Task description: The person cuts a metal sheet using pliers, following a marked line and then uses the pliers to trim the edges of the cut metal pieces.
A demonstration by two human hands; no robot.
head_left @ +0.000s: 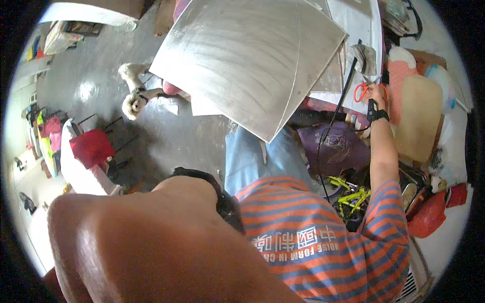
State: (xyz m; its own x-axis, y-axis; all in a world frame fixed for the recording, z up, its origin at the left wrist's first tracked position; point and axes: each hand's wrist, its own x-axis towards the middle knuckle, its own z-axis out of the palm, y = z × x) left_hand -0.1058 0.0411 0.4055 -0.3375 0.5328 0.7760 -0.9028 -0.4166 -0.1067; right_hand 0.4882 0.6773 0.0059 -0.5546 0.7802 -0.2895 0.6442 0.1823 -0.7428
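My right hand (376, 93) is closed on red-handled scissors (361, 91) at the right of the stack, beside a crumpled grey cloth (362, 58) and a long black cord (336, 115). A black device is strapped to that wrist. My left hand (136, 232) is raised very close to the camera, filling the lower left; its fingers are hidden. Large grey square sheets (242, 60) lie stacked at the top centre, above my legs.
A small white dog (135, 103) is on the floor at left, near a rack with red cloth (93, 149). A purple bag (333, 146), yellow-green tools (351, 197), a beige cushion (419, 113) and a red bag (427, 217) crowd the right.
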